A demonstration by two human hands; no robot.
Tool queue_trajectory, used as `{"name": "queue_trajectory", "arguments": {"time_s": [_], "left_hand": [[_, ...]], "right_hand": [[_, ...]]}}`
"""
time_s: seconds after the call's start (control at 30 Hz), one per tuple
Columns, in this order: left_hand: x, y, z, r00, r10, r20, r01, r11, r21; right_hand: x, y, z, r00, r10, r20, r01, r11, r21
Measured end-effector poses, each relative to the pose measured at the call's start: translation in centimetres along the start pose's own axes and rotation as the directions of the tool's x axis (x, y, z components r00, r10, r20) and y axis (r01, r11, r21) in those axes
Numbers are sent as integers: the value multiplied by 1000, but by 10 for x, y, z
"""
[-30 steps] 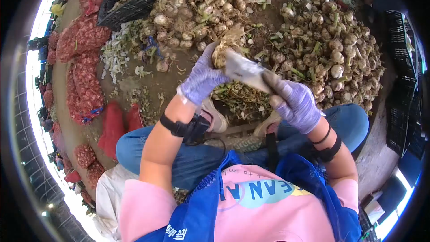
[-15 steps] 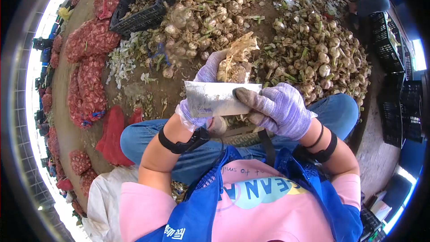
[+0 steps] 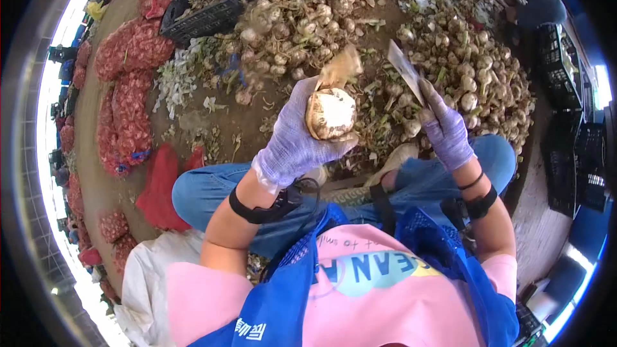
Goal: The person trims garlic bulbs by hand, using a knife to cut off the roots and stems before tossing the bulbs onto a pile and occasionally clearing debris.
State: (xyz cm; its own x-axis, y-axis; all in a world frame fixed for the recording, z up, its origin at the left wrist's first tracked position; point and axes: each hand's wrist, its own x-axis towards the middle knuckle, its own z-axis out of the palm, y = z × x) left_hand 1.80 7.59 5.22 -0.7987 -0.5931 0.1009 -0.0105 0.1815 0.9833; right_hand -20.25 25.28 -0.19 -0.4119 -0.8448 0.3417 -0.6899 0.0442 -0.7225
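Two garlic heaps spread over the dirt floor ahead; left of them, red mesh sacks and a black crate, with more crates stacked at right. Nearer, blue-jeaned knees drawn up. Left hand, purple-gloved, closed around a garlic bulb held above the knees, flat pale root face toward the camera, dry stalk remnant pointing away. Right hand, gloved, clenched on a cleaver, blade raised and well apart from the bulb. Step in hand, judged: trimming, root end apparently cut clean, stalk end not. Next move likely calls for turning the bulb and bringing the blade to the stalk, clear of the gloved fingers.
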Motion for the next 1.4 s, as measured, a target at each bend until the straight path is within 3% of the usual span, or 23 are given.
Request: {"name": "queue_trajectory", "arguments": {"time_s": [0.1,0.17,0.27,0.3,0.4,0.5,0.53,0.6,0.67,0.7,0.73,0.77,0.8,0.87,0.93,0.97,1.03,1.07,1.1,1.13,1.27,1.37,1.4], "left_hand": [[6,-7,-3,984,63,169,-89,984,156],[11,1,-7,956,197,215,-240,950,197],[31,-6,-21,759,332,560,-488,859,153],[30,-8,-19,764,265,588,-456,867,202],[34,-13,-21,583,285,761,-673,694,257],[36,-10,-19,555,250,794,-694,665,276],[37,-7,-22,550,233,802,-690,667,280],[38,-5,-37,704,390,593,-655,679,330],[36,-32,-54,951,296,90,-306,942,137],[39,-49,-70,991,-87,-106,96,992,83],[46,-64,-82,839,-481,-254,487,872,-43],[73,-77,-61,750,-611,-255,488,770,-410],[85,-73,-45,920,-390,-44,329,827,-457],[99,-38,-17,963,-111,248,239,779,-579],[121,-30,-13,964,-106,244,211,862,-461],[136,-61,-26,953,-221,208,284,893,-350],[150,-116,-39,843,-538,-27,531,839,-117],[147,-218,-68,861,-505,-49,493,856,-155],[147,-255,-82,712,-702,-32,674,669,315],[135,-285,-88,752,-656,-60,426,415,804],[99,-369,-76,604,-797,1,200,153,968],[87,-373,-73,683,-730,16,185,194,963],[86,-366,-71,682,-731,-12,329,292,898]], "right_hand": [[6,-23,-14,914,304,268,-354,920,165],[12,-38,-22,884,290,368,-406,866,293],[14,-53,-31,811,260,525,-486,799,354],[12,-52,-32,796,232,559,-486,795,363],[14,-57,-26,776,174,606,-496,761,418],[27,-65,-24,684,160,711,-619,643,451],[23,-50,-13,642,281,714,-685,629,368],[2,2,14,524,506,685,-801,568,192],[-40,59,39,637,486,599,-756,544,363],[-26,43,23,394,571,721,-908,366,206],[-23,42,33,450,574,684,-882,403,243],[-20,42,43,505,574,644,-854,442,276],[-12,41,49,468,581,666,-883,349,316],[-15,49,61,458,567,685,-887,246,390],[-11,60,64,472,532,703,-881,265,391],[-7,65,60,483,500,718,-873,331,357],[7,54,51,361,561,745,-932,193,307],[9,53,52,366,567,738,-929,177,324],[9,54,54,370,575,730,-926,162,342],[10,58,56,377,585,719,-921,149,361],[17,59,57,331,592,735,-936,111,333],[20,60,56,351,587,730,-926,103,363],[19,59,57,370,586,721,-914,91,395]]}}
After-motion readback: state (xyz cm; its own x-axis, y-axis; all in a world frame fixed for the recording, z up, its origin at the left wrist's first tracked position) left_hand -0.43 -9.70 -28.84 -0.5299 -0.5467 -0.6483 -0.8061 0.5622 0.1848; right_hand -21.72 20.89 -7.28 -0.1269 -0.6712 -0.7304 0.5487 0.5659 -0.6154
